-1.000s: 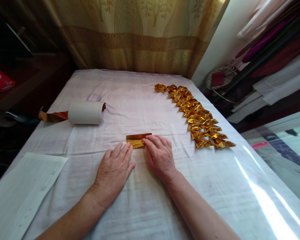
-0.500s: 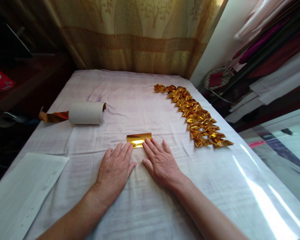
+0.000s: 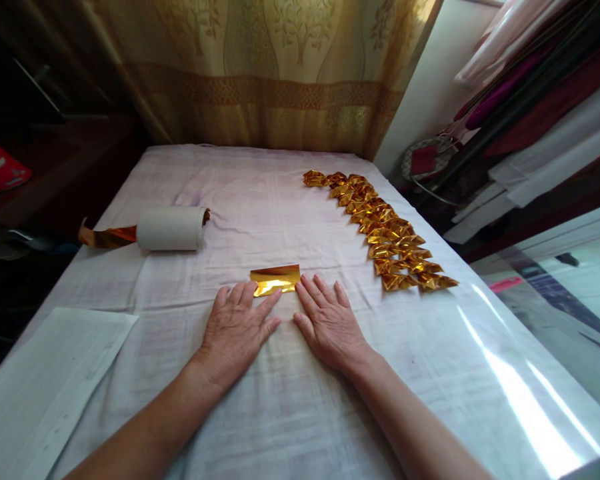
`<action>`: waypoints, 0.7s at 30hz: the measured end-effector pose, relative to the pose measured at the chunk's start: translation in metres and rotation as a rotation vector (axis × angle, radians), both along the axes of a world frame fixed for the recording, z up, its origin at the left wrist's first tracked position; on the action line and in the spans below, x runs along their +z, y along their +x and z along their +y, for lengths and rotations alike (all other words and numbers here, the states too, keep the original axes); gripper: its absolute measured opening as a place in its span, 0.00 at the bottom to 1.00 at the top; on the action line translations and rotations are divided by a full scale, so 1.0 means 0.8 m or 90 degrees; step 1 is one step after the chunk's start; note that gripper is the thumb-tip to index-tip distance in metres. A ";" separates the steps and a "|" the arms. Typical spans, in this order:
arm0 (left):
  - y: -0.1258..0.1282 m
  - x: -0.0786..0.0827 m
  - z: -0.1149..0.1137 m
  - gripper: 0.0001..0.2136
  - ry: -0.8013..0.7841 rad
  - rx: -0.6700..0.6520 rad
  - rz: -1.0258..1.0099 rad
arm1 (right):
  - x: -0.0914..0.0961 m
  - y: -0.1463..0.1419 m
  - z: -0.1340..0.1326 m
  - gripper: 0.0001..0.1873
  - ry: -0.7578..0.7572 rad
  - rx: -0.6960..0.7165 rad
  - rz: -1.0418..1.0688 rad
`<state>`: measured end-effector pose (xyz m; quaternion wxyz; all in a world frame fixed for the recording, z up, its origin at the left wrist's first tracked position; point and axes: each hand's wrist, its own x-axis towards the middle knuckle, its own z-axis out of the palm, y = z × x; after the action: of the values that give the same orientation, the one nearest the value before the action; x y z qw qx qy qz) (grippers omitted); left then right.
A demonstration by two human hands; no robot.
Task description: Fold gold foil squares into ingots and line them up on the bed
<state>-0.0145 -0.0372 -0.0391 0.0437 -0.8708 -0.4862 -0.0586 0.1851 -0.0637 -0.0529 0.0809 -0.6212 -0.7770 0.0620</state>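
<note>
A small strip of shiny gold foil paper (image 3: 275, 275) lies flat on the cloth-covered surface in front of me, its upper part darker than its bright lower part. My left hand (image 3: 236, 328) rests palm down with fingers stretched out. Its index finger reaches along the strip's near edge, and the other fingertips are at the left end. Flat beside the right end lies my right hand (image 3: 329, 323), fingers spread, its fingertips at the strip's lower right corner. Neither hand grasps the strip.
Folded gold foil pieces (image 3: 393, 233) lie in overlapping rows at the right. A white roll (image 3: 171, 229) with a gold foil tail (image 3: 111, 237) is at the left. A pale printed sheet (image 3: 55, 380) lies near left. Curtain (image 3: 280, 100) behind; hanging clothes (image 3: 540, 140) at right.
My left index finger has slid right along the strip's near edge, away from the other fingers. My right hand has shifted slightly right, off the strip's face. The view has moved a little.
</note>
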 end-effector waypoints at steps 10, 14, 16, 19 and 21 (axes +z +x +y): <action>-0.014 0.003 -0.013 0.23 0.011 -0.028 0.001 | 0.000 -0.001 0.000 0.27 0.027 -0.010 0.013; -0.017 0.003 -0.007 0.20 0.054 -0.046 -0.032 | 0.000 0.001 -0.001 0.24 0.056 -0.014 0.038; -0.019 0.002 0.001 0.15 0.067 -0.050 -0.068 | -0.002 0.004 -0.001 0.22 0.084 -0.013 0.065; -0.023 -0.002 0.013 0.13 0.067 -0.026 -0.121 | -0.007 0.009 0.000 0.18 0.135 0.008 0.123; -0.025 -0.005 0.018 0.14 0.056 -0.005 -0.144 | -0.010 0.011 0.003 0.16 0.167 0.015 0.165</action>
<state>-0.0344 -0.0230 -0.0430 0.0268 -0.8576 -0.4818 -0.1780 0.1940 -0.0612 -0.0611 0.2602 -0.5828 -0.7688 0.0407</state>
